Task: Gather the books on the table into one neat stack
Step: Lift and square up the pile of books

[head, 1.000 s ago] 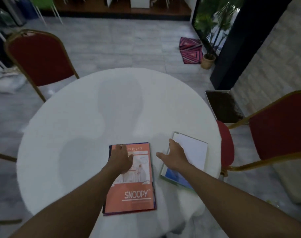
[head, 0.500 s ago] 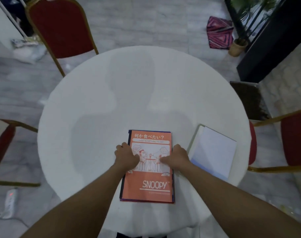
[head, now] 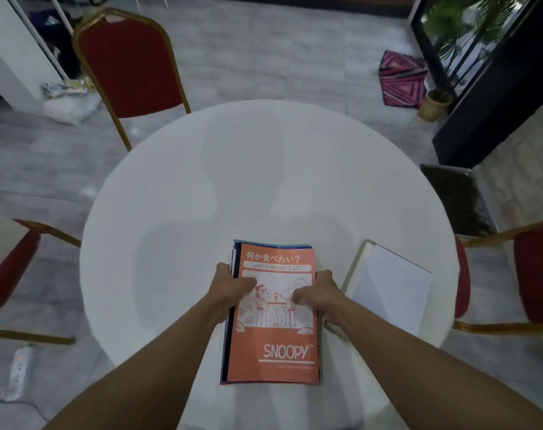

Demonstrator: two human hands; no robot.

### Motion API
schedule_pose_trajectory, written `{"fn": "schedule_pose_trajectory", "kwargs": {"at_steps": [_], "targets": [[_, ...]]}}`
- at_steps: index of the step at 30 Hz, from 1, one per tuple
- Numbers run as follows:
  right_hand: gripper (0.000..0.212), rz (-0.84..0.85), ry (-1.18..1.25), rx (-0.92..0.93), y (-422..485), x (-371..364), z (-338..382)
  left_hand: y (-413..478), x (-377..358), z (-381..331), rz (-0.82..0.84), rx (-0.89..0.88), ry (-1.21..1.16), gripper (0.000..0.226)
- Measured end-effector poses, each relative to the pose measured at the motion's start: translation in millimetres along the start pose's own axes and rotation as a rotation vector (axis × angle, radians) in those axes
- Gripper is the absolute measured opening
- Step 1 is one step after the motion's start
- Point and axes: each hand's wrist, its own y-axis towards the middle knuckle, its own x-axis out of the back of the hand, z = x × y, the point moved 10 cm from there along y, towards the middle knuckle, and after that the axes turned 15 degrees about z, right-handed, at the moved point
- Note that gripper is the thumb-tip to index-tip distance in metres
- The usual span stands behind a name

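An orange Snoopy book lies on top of a small stack near the front of the round white table; dark and blue edges of books beneath it show along its left and far sides. My left hand grips the stack's left edge, thumb on the cover. My right hand grips the right edge, fingers curled on the cover. A white book with a pale green edge lies apart to the right, close to the table rim.
Red chairs with gold frames stand at the far left, the near left and the right. On the floor are a power strip, a pink patterned cloth and a potted plant.
My right hand left the white book and moved onto the Snoopy stack. Both hands slid outward to the stack's side edges. The view tilted and the stack now sits straighter.
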Motion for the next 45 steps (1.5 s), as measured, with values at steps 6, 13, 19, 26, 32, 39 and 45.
{"fn": "schedule_pose_trajectory", "kwargs": {"at_steps": [6, 13, 19, 26, 32, 39, 45], "targets": [[0.067, -0.058, 0.060, 0.343, -35.6, 6.6, 67.5, -34.0, 15.2, -60.7, -0.098, -0.285, 0.019, 0.044], [0.057, -0.239, 0.128, 0.649, -81.6, 27.4, 128.1, -72.0, 26.0, -135.1, -0.157, -0.595, 0.025, 0.046], [0.058, -0.291, 0.095, 0.678, -88.6, 34.0, 112.6, -80.0, 11.2, -133.1, -0.114, -0.658, 0.210, 0.051], [0.051, -0.223, 0.002, 0.650, -74.8, 27.0, 100.9, -73.4, 9.1, -124.9, -0.093, -0.648, 0.336, 0.045], [0.050, -0.246, -0.032, 0.640, -70.7, 29.8, 98.1, -69.5, 9.6, -122.5, -0.102, -0.650, 0.402, 0.045], [0.049, -0.265, -0.030, 0.636, -69.8, 32.5, 98.2, -64.2, 11.8, -122.1, -0.110, -0.632, 0.401, 0.047], [0.047, -0.255, -0.030, 0.627, -68.0, 33.2, 95.5, -66.6, 9.2, -124.9, -0.089, -0.657, 0.428, 0.047]]}}
